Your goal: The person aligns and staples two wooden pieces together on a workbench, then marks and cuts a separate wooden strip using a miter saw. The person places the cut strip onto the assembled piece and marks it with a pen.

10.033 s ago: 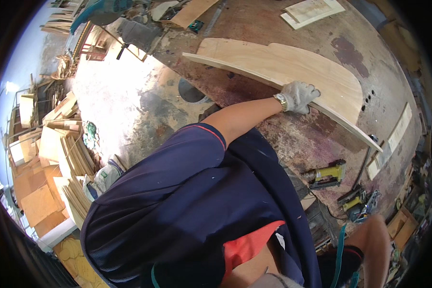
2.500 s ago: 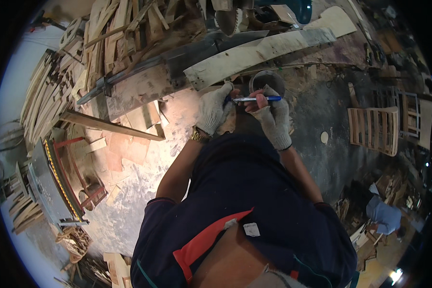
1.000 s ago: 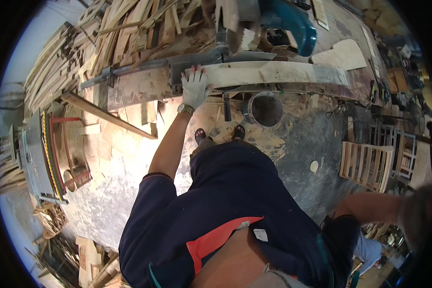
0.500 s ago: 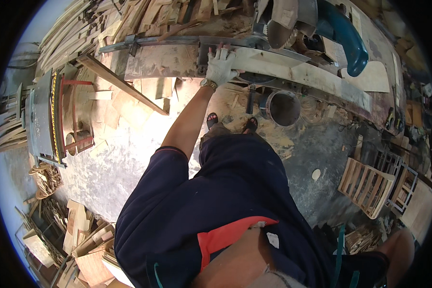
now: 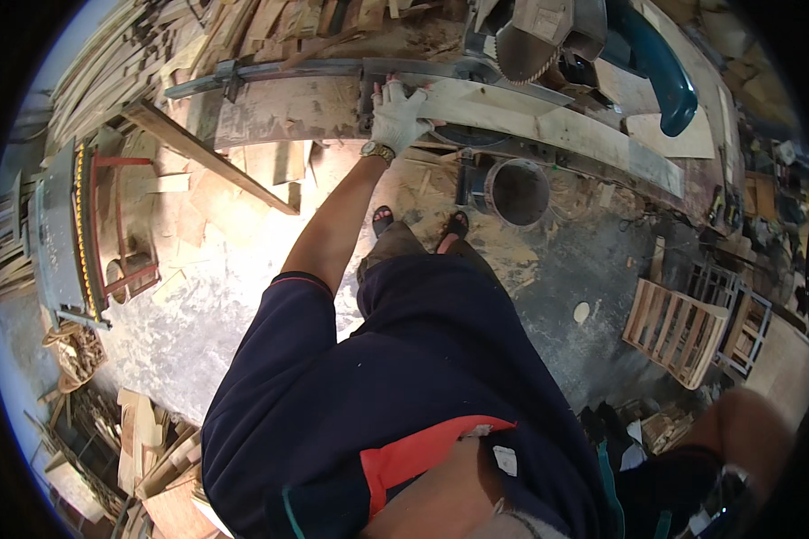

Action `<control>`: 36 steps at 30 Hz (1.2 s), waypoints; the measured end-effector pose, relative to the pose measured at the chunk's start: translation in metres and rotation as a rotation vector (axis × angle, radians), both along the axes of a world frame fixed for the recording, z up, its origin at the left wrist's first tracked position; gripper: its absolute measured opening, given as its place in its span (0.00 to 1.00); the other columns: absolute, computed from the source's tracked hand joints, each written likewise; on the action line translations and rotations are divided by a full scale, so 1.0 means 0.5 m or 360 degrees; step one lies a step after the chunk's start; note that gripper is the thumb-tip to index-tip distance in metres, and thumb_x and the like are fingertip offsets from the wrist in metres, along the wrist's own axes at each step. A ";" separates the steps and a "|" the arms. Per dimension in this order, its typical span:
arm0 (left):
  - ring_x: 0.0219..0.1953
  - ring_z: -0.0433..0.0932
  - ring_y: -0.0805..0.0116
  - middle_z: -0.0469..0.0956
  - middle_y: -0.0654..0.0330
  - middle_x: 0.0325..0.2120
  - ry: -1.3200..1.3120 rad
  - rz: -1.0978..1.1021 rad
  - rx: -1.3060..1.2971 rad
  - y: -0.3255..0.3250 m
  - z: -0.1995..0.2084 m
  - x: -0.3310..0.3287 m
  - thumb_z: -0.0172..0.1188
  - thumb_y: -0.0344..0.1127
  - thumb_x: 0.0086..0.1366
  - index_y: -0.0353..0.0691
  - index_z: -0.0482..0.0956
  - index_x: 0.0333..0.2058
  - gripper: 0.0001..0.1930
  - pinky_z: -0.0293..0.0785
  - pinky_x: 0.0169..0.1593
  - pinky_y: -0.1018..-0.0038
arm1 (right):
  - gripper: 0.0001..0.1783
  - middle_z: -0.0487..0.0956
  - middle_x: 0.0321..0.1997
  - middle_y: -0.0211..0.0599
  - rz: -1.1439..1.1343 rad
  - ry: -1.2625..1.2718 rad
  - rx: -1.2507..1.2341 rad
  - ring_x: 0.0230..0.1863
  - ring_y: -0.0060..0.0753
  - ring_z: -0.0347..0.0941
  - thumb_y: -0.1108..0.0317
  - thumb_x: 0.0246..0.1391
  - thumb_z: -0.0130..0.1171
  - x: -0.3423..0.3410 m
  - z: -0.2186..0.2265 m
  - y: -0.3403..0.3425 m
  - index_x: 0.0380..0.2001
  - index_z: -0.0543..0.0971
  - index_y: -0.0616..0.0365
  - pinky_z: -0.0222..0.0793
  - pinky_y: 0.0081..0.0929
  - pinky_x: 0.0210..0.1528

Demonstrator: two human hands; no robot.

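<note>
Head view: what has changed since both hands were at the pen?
The left hand moved forward and now lies on the left end of the long board. The right arm swung back to the lower right; the right hand and pen are out of view. The long board remains by the miter saw, the bucket near the bench.

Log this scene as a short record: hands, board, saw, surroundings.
Left hand: gloved hand, fingers spread, resting at the left end of a pale board
Right hand: not visible; the bent right arm shows at lower right
Board: long pale board, lying on the bench
Saw: toothed round blade and teal handle, beyond the board; blade contact unclear
Floor: round bucket right of the feet; slatted wooden rack farther right
</note>
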State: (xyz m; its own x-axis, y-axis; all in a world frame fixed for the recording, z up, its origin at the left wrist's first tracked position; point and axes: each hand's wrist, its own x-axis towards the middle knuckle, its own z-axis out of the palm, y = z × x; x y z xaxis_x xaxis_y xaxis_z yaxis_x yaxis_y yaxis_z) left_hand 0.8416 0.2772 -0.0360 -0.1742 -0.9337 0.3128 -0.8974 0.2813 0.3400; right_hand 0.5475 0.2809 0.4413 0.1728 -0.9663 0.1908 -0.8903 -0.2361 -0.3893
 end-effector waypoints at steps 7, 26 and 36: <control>0.68 0.63 0.31 0.65 0.34 0.63 0.0029 -0.0017 -0.0002 0.002 -0.010 0.001 0.70 0.67 0.53 0.55 0.77 0.60 0.39 0.53 0.70 0.35 | 0.33 0.80 0.56 0.50 0.0101 0.0168 0.0321 0.35 0.36 0.84 0.49 0.67 0.53 0.014 -0.124 -0.102 0.65 0.67 0.62 0.84 0.34 0.36; 0.63 0.71 0.42 0.68 0.38 0.61 0.0107 -0.0183 -0.0115 0.002 -0.023 0.038 0.71 0.58 0.57 0.53 0.76 0.58 0.33 0.63 0.68 0.45 | 0.33 0.82 0.52 0.50 -0.0460 -0.0643 0.0913 0.39 0.32 0.84 0.68 0.66 0.52 0.045 -0.242 0.058 0.72 0.59 0.59 0.85 0.33 0.34; 0.64 0.70 0.36 0.66 0.38 0.64 -0.0147 -0.0314 -0.0248 -0.022 -0.077 0.055 0.65 0.58 0.64 0.50 0.69 0.64 0.34 0.71 0.64 0.48 | 0.32 0.83 0.47 0.42 -0.0531 -0.0413 0.0888 0.30 0.21 0.75 0.70 0.69 0.47 0.049 -0.221 0.038 0.74 0.58 0.57 0.78 0.24 0.29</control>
State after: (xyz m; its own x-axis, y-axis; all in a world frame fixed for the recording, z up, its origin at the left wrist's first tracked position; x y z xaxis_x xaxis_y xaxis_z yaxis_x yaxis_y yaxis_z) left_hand 0.8693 0.2664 -0.0743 -0.3826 -0.8206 0.4244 -0.8451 0.4965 0.1981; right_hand 0.5718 0.2997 0.3307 -0.1344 -0.9254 -0.3545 -0.7423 0.3310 -0.5826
